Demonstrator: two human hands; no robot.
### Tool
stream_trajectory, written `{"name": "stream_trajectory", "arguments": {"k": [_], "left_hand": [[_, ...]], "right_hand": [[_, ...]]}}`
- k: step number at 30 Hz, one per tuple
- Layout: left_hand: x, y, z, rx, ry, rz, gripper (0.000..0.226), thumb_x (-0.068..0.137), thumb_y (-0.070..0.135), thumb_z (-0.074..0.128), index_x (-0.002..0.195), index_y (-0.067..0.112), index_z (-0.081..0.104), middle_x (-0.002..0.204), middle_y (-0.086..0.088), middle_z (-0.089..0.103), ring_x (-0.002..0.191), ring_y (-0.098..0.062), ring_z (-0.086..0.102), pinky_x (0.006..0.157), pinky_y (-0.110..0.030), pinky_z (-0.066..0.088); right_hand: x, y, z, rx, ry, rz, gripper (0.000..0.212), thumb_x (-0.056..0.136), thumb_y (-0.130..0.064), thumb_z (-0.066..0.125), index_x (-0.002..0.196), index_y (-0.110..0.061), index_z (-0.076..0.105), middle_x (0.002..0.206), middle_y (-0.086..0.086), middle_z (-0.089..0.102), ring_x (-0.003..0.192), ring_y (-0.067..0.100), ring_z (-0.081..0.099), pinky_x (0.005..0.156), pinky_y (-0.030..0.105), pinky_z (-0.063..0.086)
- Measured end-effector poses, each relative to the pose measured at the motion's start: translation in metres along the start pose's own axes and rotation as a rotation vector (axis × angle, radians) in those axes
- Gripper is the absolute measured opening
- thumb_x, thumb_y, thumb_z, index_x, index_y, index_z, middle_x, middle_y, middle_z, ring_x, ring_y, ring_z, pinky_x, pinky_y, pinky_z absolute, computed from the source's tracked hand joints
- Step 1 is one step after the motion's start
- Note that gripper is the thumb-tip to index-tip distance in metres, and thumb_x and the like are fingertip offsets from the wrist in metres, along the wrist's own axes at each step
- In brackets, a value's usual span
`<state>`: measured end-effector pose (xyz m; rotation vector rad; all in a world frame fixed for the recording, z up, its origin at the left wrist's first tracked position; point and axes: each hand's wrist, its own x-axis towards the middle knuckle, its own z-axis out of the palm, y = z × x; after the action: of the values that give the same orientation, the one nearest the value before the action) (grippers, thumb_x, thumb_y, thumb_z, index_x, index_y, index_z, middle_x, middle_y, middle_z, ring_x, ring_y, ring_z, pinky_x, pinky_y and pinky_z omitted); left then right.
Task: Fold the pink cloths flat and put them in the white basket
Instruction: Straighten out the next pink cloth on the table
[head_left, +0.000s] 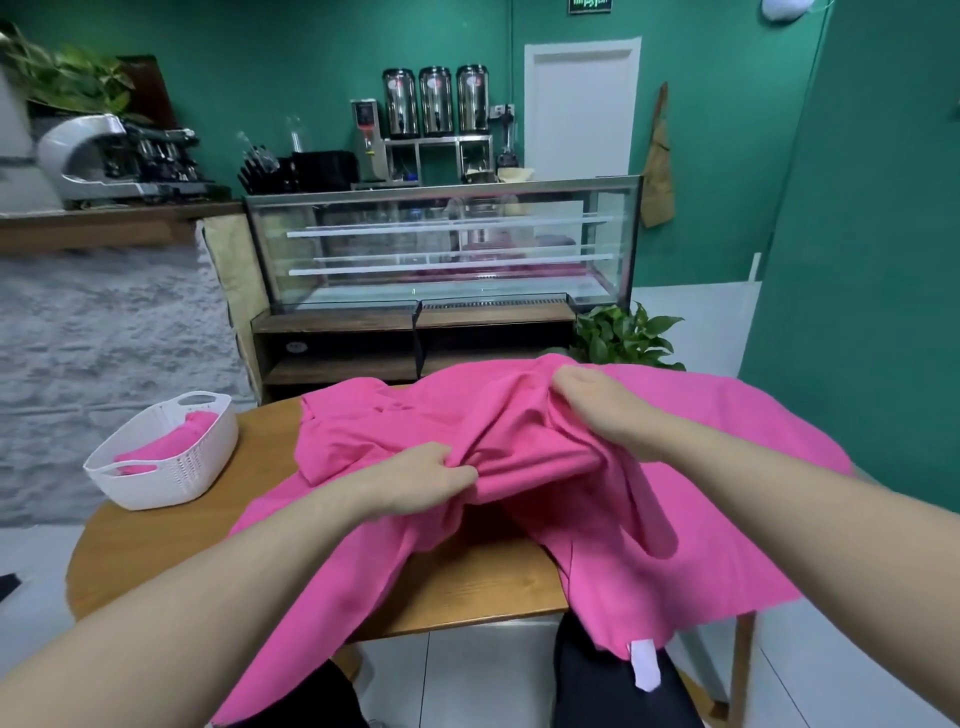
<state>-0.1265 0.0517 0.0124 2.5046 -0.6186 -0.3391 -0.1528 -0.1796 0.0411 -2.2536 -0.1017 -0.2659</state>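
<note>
Matt pink cloth (545, 447); perforated white plastic basket (171, 467); smooth wood table (171, 540).

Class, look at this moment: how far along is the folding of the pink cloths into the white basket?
Done: a folded pink cloth already lies inside the white plastic basket on the round wooden table. In hand: the left hand and right hand both grip a large crumpled pink cloth, still unfolded and hanging over the table edge. Left: folding it flat and placing it in the basket.

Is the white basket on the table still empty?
No, the white basket at the table's left edge already holds a folded pink cloth.
</note>
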Motion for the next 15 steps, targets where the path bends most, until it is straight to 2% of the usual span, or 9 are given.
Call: {"name": "stream_trajectory", "arguments": {"k": [1, 3, 4, 5, 7, 9, 11, 13, 15], "left_hand": [[-0.003, 0.003, 0.001, -0.028, -0.074, -0.005, 0.035, 0.073, 0.05, 0.052, 0.071, 0.016, 0.061, 0.071, 0.0, 0.066, 0.066, -0.02, 0.058, 0.074, -0.039, 0.053], [-0.007, 0.008, 0.006, -0.089, -0.276, -0.026, 0.042, 0.072, 0.058, 0.061, 0.076, 0.016, 0.067, 0.074, -0.002, 0.071, 0.069, -0.022, 0.062, 0.073, -0.046, 0.054], [-0.009, 0.011, 0.008, -0.097, -0.363, -0.044, 0.044, 0.075, 0.062, 0.065, 0.083, 0.019, 0.068, 0.08, 0.0, 0.072, 0.073, -0.019, 0.065, 0.069, -0.04, 0.054], [-0.011, 0.015, 0.01, -0.107, -0.425, -0.058, 0.045, 0.08, 0.066, 0.065, 0.091, 0.022, 0.068, 0.089, 0.002, 0.073, 0.079, -0.017, 0.066, 0.068, -0.036, 0.055], [-0.01, 0.018, 0.013, -0.177, -0.454, -0.058, 0.049, 0.086, 0.07, 0.054, 0.105, 0.027, 0.065, 0.109, 0.001, 0.069, 0.088, -0.018, 0.067, 0.069, -0.035, 0.058], [-0.002, 0.012, 0.016, -0.26, -0.387, -0.067, 0.052, 0.089, 0.071, 0.046, 0.113, 0.027, 0.063, 0.117, -0.001, 0.066, 0.09, -0.022, 0.067, 0.068, -0.037, 0.058], [0.01, -0.001, 0.022, -0.26, -0.249, -0.077, 0.041, 0.095, 0.062, 0.047, 0.112, 0.027, 0.062, 0.115, -0.001, 0.066, 0.091, -0.021, 0.066, 0.07, -0.037, 0.059], [0.024, -0.016, 0.031, -0.174, -0.087, -0.041, 0.019, 0.098, 0.043, 0.053, 0.105, 0.028, 0.061, 0.11, 0.002, 0.067, 0.092, -0.018, 0.064, 0.074, -0.032, 0.055], [0.037, -0.029, 0.036, -0.076, 0.064, -0.028, 0.012, 0.099, 0.031, 0.054, 0.107, 0.027, 0.06, 0.105, 0.003, 0.067, 0.094, -0.018, 0.063, 0.078, -0.027, 0.048]], "right_hand": [[-0.005, 0.0, -0.003, -0.022, -0.096, 0.052, 0.029, 0.101, -0.018, 0.032, 0.078, -0.015, 0.048, 0.085, -0.006, 0.054, 0.075, 0.008, 0.043, 0.074, 0.029, 0.038], [-0.014, 0.004, -0.005, -0.08, -0.307, 0.173, 0.031, 0.099, -0.025, 0.034, 0.091, -0.014, 0.062, 0.101, -0.006, 0.066, 0.089, 0.009, 0.056, 0.089, 0.032, 0.048], [-0.019, 0.008, -0.006, -0.113, -0.393, 0.257, 0.032, 0.097, -0.03, 0.038, 0.099, -0.016, 0.066, 0.106, -0.005, 0.069, 0.095, 0.012, 0.062, 0.094, 0.034, 0.051], [-0.024, 0.011, -0.006, -0.15, -0.461, 0.357, 0.031, 0.095, -0.034, 0.043, 0.102, -0.018, 0.068, 0.107, -0.003, 0.071, 0.095, 0.014, 0.066, 0.093, 0.036, 0.053], [-0.034, 0.02, -0.004, -0.238, -0.574, 0.509, 0.025, 0.09, -0.036, 0.055, 0.096, -0.017, 0.069, 0.096, 0.002, 0.074, 0.083, 0.018, 0.07, 0.085, 0.036, 0.058], [-0.041, 0.029, 0.002, -0.265, -0.685, 0.582, 0.018, 0.089, -0.033, 0.062, 0.09, -0.017, 0.069, 0.083, 0.002, 0.071, 0.068, 0.018, 0.067, 0.069, 0.029, 0.058], [-0.04, 0.037, 0.01, -0.264, -0.779, 0.574, 0.018, 0.093, -0.032, 0.059, 0.096, -0.017, 0.069, 0.078, 0.002, 0.067, 0.059, 0.016, 0.062, 0.053, 0.023, 0.053], [-0.032, 0.047, 0.019, -0.2, -0.795, 0.52, 0.024, 0.099, -0.029, 0.05, 0.111, -0.016, 0.065, 0.084, 0.006, 0.07, 0.064, 0.021, 0.064, 0.055, 0.03, 0.056], [-0.02, 0.053, 0.027, -0.116, -0.699, 0.464, 0.021, 0.102, -0.025, 0.043, 0.115, -0.016, 0.058, 0.088, 0.009, 0.07, 0.066, 0.022, 0.065, 0.058, 0.033, 0.057]]}}
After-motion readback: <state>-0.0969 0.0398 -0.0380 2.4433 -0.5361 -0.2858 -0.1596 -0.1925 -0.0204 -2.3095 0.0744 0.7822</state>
